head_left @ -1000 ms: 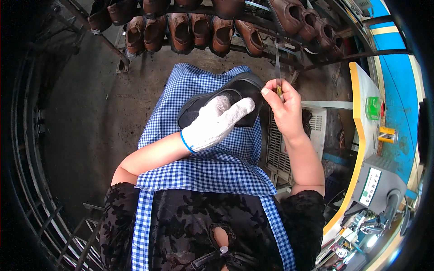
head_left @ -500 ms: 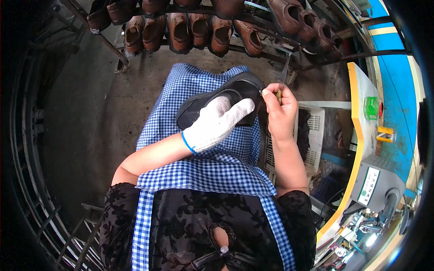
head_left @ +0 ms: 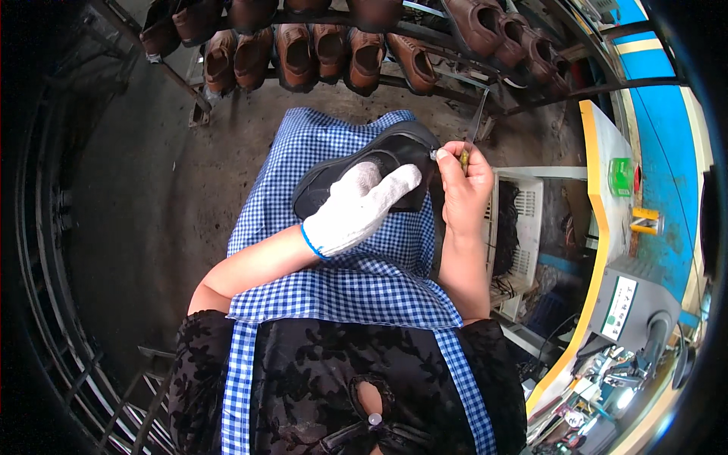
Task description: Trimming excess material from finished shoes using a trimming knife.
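Observation:
A black shoe [head_left: 322, 178] lies slantwise across the blue-and-white checked apron [head_left: 265, 171] on my lap. My left hand [head_left: 343, 220], in a white knitted glove with a blue cuff edge, grips the shoe's near side, with thumb and fingers reaching over it. At the shoe's far right end, the bare right hand [head_left: 466, 189] is closed, thumb and forefinger pinching a small greyish bit against the edge. Tucked in that same hand is a thin knife [head_left: 477, 121], its narrow pointed blade sticking up away from the shoe and its yellowish handle partly covered by the fingers.
Beyond my lap stands a metal rack [head_left: 455, 92] with rows of brown shoes [head_left: 296, 57]. To the right are a white plastic crate [head_left: 528, 227] with dark strips in it and a yellow-edged workbench [head_left: 597, 189] bearing a green container [head_left: 620, 177] and a grey machine [head_left: 633, 303].
My right hand and forearm have shifted slightly left, still pinching at the shoe's end. The left hand and shoe have moved only a little to the left.

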### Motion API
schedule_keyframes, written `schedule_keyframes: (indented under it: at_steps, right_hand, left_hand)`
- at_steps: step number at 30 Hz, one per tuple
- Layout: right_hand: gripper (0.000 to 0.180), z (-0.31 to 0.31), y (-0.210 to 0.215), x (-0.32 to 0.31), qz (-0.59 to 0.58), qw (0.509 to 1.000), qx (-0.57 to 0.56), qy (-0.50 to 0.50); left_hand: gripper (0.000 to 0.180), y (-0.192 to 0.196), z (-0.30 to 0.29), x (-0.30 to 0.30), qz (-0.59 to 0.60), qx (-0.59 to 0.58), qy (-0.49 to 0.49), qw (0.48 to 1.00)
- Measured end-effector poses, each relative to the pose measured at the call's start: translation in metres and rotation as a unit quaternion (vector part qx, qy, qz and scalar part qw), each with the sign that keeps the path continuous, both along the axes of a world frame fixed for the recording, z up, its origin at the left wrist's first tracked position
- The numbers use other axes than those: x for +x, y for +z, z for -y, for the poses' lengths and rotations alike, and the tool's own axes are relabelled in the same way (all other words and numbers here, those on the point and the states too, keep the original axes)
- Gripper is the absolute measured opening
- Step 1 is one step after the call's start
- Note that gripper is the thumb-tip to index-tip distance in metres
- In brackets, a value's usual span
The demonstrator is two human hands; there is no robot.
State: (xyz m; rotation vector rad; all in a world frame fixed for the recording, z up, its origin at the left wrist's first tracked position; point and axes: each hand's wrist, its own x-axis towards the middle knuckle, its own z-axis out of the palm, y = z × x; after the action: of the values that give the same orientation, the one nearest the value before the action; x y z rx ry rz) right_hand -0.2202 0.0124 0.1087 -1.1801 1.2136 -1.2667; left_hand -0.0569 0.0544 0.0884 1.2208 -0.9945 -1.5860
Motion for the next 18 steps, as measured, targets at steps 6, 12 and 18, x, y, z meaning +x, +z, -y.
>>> schedule_keyframes:
  at_steps: [6,12,18]
  right_hand:
    - [0.004,0.001,0.009,0.003,-0.012,1.0,0.012,0.0]
    - [0.014,0.011,0.041,-0.007,-0.301,0.947,-0.053,0.097]
    - [0.014,0.028,0.064,-0.012,-0.344,0.912,-0.105,0.199]
  left_hand:
    - [0.048,-0.003,0.003,0.005,-0.027,0.018,0.004,0.999]
    - [0.043,0.006,0.005,0.015,-0.089,0.039,-0.044,0.994]
    - [0.047,0.027,0.004,0.024,-0.23,0.078,-0.084,0.967]
